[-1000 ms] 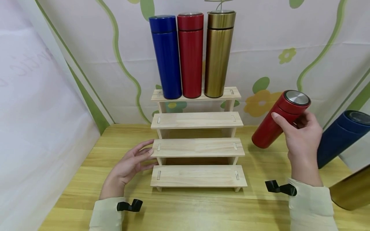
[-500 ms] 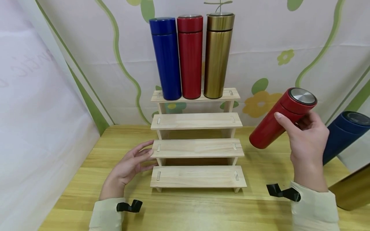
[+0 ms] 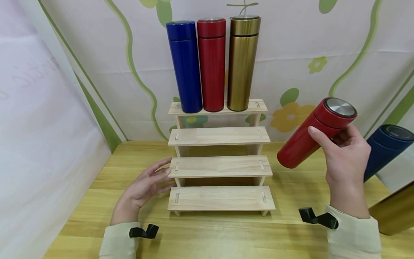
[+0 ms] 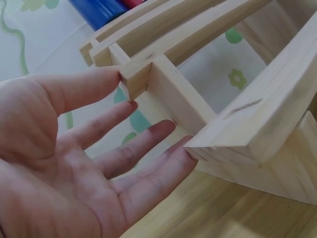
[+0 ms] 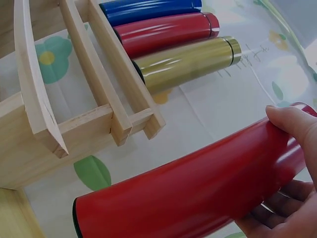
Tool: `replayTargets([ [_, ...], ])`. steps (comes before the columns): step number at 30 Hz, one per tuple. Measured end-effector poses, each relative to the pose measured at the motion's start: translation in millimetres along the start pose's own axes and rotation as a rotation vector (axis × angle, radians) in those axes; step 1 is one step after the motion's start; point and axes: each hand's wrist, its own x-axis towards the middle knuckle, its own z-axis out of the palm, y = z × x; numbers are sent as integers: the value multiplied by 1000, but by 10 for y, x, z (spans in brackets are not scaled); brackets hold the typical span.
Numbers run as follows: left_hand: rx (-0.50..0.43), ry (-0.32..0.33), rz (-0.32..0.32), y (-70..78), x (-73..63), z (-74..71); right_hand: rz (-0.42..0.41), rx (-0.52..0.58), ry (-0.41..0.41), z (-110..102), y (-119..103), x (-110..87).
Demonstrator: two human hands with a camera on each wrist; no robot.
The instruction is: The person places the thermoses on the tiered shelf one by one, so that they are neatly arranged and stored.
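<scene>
My right hand (image 3: 347, 162) grips a red thermos flask (image 3: 300, 145) by its upper half, thumb in front and fingers behind. The flask is tilted, its silver-topped lid leaning right, and it hangs over the table right of a four-tier wooden stand (image 3: 220, 135). My left hand (image 3: 139, 190) is at the stand's left side; in the left wrist view its thumb and extended fingertips (image 4: 166, 130) touch the tier ends. On the top tier stand a blue flask (image 3: 185, 72), another red flask (image 3: 211, 72) and a gold flask (image 3: 243, 68), side by side.
Beyond my right hand are a dark blue flask (image 3: 386, 147), partly covered by that hand, and a gold flask (image 3: 394, 212) cut by the frame edge. A patterned cloth (image 3: 291, 54) hangs behind the wooden table (image 3: 207, 237). White cloth (image 3: 42, 144) borders the left.
My right hand has moved slightly right with the red flask, which now leans further over. The left hand keeps its place at the stand. The view has shifted a little.
</scene>
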Motion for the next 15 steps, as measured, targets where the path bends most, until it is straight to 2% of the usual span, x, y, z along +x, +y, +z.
replayTargets([
  [15,6,14,1,1,-6,11,-78,99,-56,101,-26,-140],
])
